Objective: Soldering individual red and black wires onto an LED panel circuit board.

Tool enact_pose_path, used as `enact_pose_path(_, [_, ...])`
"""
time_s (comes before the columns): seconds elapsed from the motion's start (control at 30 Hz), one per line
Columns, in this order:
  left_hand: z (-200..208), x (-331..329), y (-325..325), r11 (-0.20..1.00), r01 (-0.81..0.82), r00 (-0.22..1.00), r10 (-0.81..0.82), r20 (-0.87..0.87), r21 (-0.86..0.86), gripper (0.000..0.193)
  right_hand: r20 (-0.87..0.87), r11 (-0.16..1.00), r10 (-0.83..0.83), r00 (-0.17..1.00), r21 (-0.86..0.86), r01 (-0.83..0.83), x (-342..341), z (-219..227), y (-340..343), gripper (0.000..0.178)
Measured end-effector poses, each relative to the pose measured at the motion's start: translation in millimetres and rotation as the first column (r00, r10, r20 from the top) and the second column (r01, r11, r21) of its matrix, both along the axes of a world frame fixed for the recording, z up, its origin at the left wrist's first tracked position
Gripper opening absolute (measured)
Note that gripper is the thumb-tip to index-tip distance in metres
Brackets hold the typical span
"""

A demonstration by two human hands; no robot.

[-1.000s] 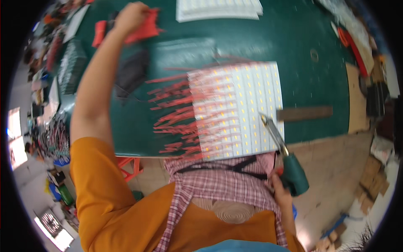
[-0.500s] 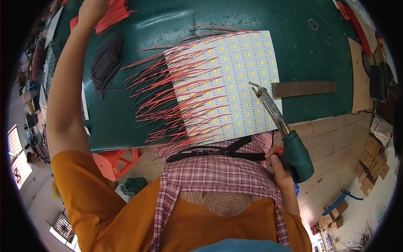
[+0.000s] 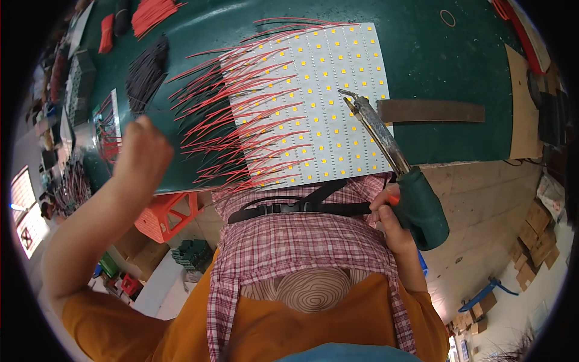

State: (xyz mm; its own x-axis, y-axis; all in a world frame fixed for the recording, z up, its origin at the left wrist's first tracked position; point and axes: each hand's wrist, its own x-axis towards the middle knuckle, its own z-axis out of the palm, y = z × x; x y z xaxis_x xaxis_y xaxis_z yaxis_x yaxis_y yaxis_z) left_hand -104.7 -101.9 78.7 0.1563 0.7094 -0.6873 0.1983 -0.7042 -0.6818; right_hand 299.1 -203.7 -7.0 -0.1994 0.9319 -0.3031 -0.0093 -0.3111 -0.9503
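Observation:
My right hand (image 3: 395, 223) is wrapped round the green handle of a soldering iron (image 3: 386, 142). Its bent tip points up and left over a white LED board (image 3: 329, 120) dotted with yellow squares. Rows of red wires (image 3: 265, 108) and black wires (image 3: 211, 127) stick out past the board's left side. My left hand (image 3: 145, 151) is closed, fingertips together at the near end of a loose pile of black wires (image 3: 146, 75). Whatever those fingers pinch is too small or hidden to make out.
A brown flat bar (image 3: 431, 111) lies against the board's right edge. Red wires (image 3: 154, 15) and a red bundle (image 3: 107, 35) lie at the far left of the green table (image 3: 440, 66). An orange stool (image 3: 169, 214) stands below the near left edge.
My left hand has come back from the far red wires to the near end of the black pile. The view has shifted a little; the soldering iron stays over the board.

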Motion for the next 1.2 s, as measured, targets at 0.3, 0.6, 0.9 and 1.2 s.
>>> enact_pose_path(0.3, [17.4, -3.9, 1.9, 0.924, -0.371, 0.748, 0.242, 0.618, 0.088, 0.015, -0.015, 1.0, 0.027, 1.0, 0.009, -0.026, 6.2, 4.5, 4.7, 0.035])
enact_pose_path(0.6, [-46.2, -2.8, -70.4, 0.358, -0.899, -0.431, -0.631, 0.645, -0.251, 0.02, -0.086, 0.993, -0.098, 0.992, -0.079, 0.091, -26.8, 36.5, 39.1, 0.031])
enact_pose_path(0.9, [-58.2, -27.6, -76.8, 0.378, -0.742, -0.65, -0.607, 0.457, -0.553, 0.023, -0.088, 0.988, -0.107, 0.99, -0.121, 0.096, -47.3, 46.1, 41.9, 0.036])
enact_pose_path(1.2, [-26.1, -12.0, -55.1, 0.463, -0.761, -0.647, -0.497, 0.578, -0.454, 0.017, -0.262, 0.975, -0.214, 0.941, -0.11, 0.192, -50.8, 31.5, 44.7, 0.043])
